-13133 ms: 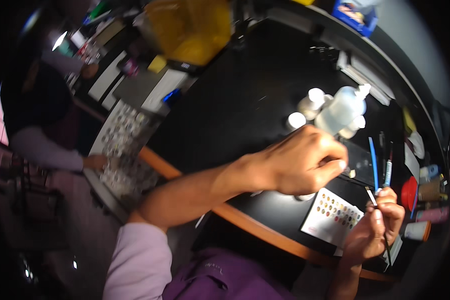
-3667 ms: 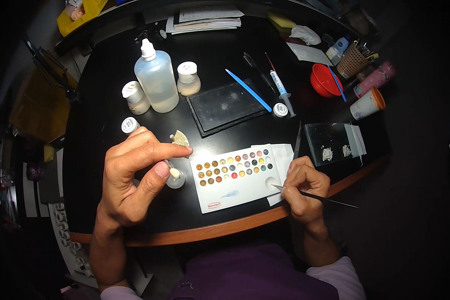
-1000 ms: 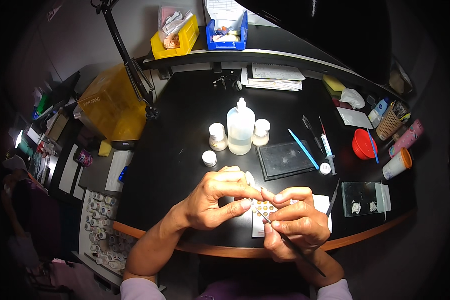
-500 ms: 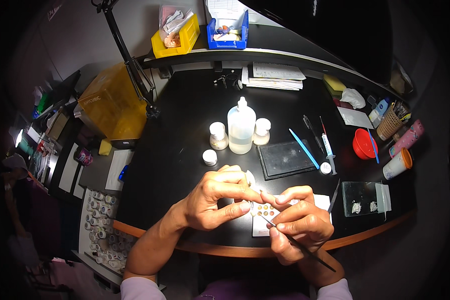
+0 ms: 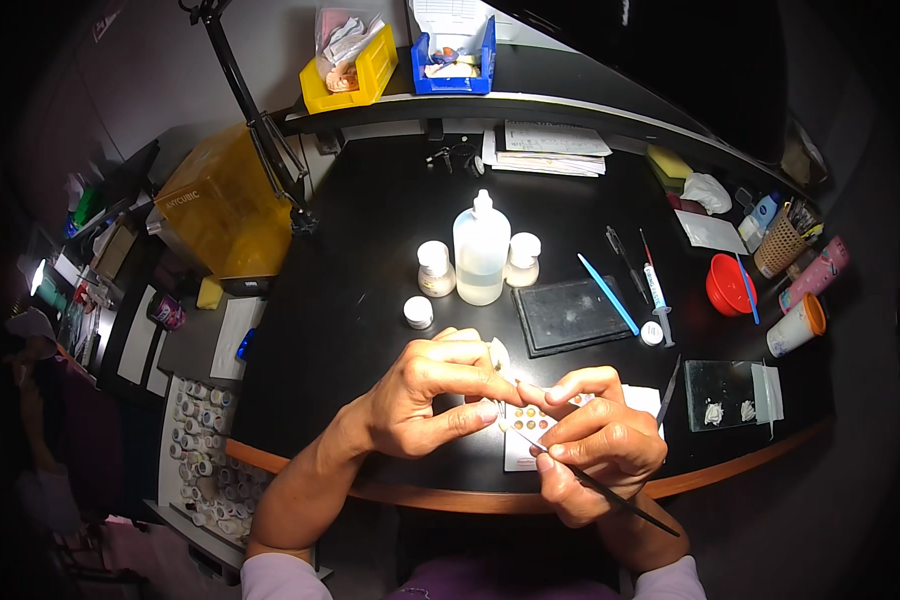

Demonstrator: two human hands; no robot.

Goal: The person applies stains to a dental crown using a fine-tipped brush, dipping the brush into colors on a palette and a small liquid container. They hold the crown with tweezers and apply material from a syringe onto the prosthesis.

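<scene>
My left hand (image 5: 440,390) is closed in a pinch over the front of the desk. At its thumb tip sits a small pale piece (image 5: 505,424), too bright and small to make out. My right hand (image 5: 602,440) grips a thin dark-handled brush (image 5: 625,505), its tip slanting up-left to the pale piece. The fingertips of both hands meet or nearly meet. Under them lies a white card (image 5: 520,462) with rows of round brownish and orange spots, partly hidden by my right hand. Another pale rounded thing (image 5: 500,354) shows behind my left fingers.
Beyond my hands stand a clear squeeze bottle (image 5: 481,250), white-capped jars (image 5: 435,270) and a dark slab (image 5: 575,315) with a blue stick. To the right are a syringe (image 5: 656,290), a red bowl (image 5: 730,287), a cup (image 5: 795,328) and a glass plate (image 5: 720,390) bearing white lumps.
The brush's handle end has swung slightly to the right, and my right fingers have shifted a little. My left hand stays in nearly the same place.
</scene>
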